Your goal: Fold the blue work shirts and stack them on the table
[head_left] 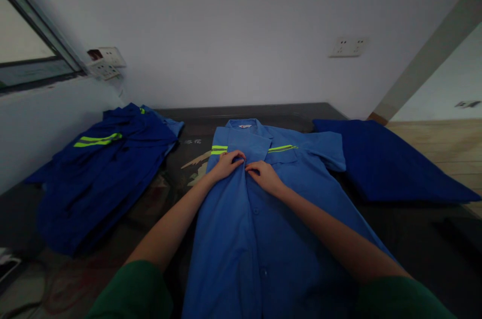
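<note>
A light blue work shirt [248, 238] with yellow-green reflective stripes lies flat, front up, on the dark table [414, 238], its collar toward the wall. My left hand [228, 163] and my right hand [263, 174] meet at the shirt's front placket, just below the chest stripes. Both hands pinch the fabric edges there with curled fingers. My forearms stretch over the lower part of the shirt, and green sleeves show at the bottom of the view.
A heap of dark blue garments with reflective stripes [98, 173] lies at the left. A dark blue folded cloth [380, 163] lies at the right. Wall sockets [347, 46] sit on the wall behind. A window [22, 52] is at the left.
</note>
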### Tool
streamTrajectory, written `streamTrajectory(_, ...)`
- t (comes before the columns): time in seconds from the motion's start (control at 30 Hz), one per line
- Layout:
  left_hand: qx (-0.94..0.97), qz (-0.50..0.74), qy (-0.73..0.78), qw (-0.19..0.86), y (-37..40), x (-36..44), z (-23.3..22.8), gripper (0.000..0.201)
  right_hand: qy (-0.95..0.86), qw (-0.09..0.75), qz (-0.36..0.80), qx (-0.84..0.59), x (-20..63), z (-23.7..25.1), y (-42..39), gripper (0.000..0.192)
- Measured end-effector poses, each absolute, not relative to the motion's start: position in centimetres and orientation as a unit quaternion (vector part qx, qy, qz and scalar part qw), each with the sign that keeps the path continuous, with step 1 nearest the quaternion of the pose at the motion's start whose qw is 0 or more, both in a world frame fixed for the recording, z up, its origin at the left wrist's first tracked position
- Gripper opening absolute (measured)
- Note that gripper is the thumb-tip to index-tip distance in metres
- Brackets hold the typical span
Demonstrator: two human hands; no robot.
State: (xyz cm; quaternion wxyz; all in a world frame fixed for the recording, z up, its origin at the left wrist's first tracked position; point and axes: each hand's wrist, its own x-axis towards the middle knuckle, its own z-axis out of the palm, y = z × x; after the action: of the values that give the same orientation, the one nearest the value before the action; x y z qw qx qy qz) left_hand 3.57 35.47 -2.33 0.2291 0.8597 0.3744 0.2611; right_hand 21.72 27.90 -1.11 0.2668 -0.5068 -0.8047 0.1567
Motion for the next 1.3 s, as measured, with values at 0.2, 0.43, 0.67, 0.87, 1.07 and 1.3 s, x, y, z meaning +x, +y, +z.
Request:
streamTrajectory(0.2, 0.858, 0.249, 0.401, 0.202, 35.0, 4.0, -2.5, 0.022, -0.796, 0.284, 0.211, -0.491, 22.6, -0.8, 27.0, 0.028)
streamTrajectory(0.43, 0.860, 0.259, 0.408, 0.163, 35.2, 3.9, -3.5, 0.024, -0.798, 0.267, 0.111, -0.529, 23.0, -1.7, 27.3, 0.019)
streamTrajectory(0.67, 0.876, 0.288, 0.345, 0.178, 35.5, 3.8, -3.6, 0.022, -0.819, 0.224, 0.057, -0.526, 22.2, -1.7, 27.5, 0.015)
streamTrajectory(0.87, 0.871, 0.301, 0.339, 0.187, 35.6, 3.9, -3.8, 0.019, -0.820, 0.199, 0.037, -0.535, 21.8, -1.6, 27.7, 0.014)
streamTrajectory(1.07, 0.862, 0.321, 0.341, 0.193, 35.8, 3.9, -3.6, 0.014, -0.835, 0.176, 0.006, -0.521, 21.0, -1.4, 27.7, 0.019)
streamTrajectory(1.3, 0.897, 0.244, 0.367, 0.034, 34.3, 4.2, -2.7, 0.007, -0.840, 0.198, 0.017, -0.504, 21.6, -1.6, 27.2, 0.021)
